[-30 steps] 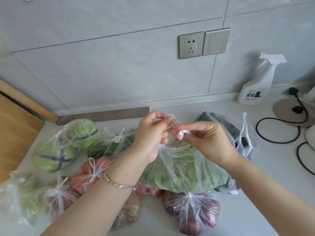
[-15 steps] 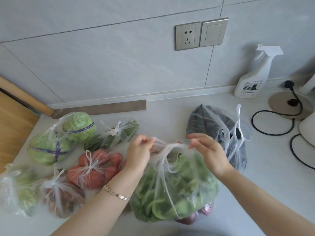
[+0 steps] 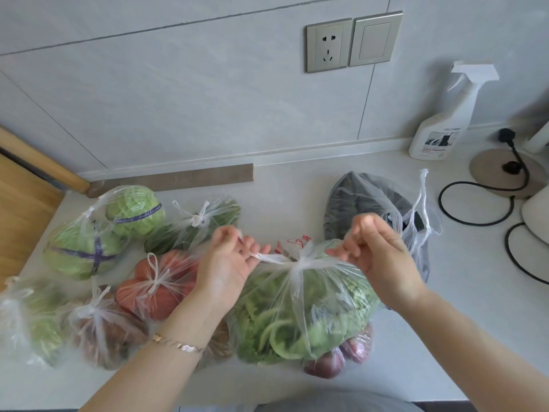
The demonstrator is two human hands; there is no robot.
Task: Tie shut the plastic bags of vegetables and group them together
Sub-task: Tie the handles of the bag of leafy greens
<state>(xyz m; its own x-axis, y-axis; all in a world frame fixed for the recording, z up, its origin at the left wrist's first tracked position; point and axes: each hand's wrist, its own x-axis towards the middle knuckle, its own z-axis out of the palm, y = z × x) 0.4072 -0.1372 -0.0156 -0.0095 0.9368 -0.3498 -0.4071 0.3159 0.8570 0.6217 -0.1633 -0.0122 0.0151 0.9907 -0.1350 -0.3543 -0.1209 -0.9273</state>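
The bag of leafy greens [image 3: 303, 310] is located at the near centre of the countertop [image 3: 291, 197], and its lower right corner is laid over a bag of reddish-purple produce [image 3: 338, 361]. Its two handles are drawn into a knot [image 3: 299, 261] at the top. One handle end is pinched between the thumb and fingers of the left hand [image 3: 228, 263], and the other is gripped in the curled fingers of the right hand [image 3: 383, 257]. Both strands are held taut to either side of the knot. A bracelet [image 3: 178, 344] is worn on the left wrist. To the left, five knotted bags are grouped close together: a bag of tomatoes [image 3: 157, 281], a bag of cabbages [image 3: 98, 233], a bag of dark green vegetables [image 3: 196, 224], a bag of brownish produce [image 3: 104, 328] and a bag of pale greens [image 3: 29, 316] at the frame edge. Just behind the right hand a bag with dark contents [image 3: 371, 203] is noted, its handles loose and its mouth unknotted. A spray bottle [image 3: 439, 120] is stood against the wall at the right, near a black cable [image 3: 475, 203]. A socket [image 3: 328, 44] and a switch [image 3: 375, 40] are fixed to the wall above.
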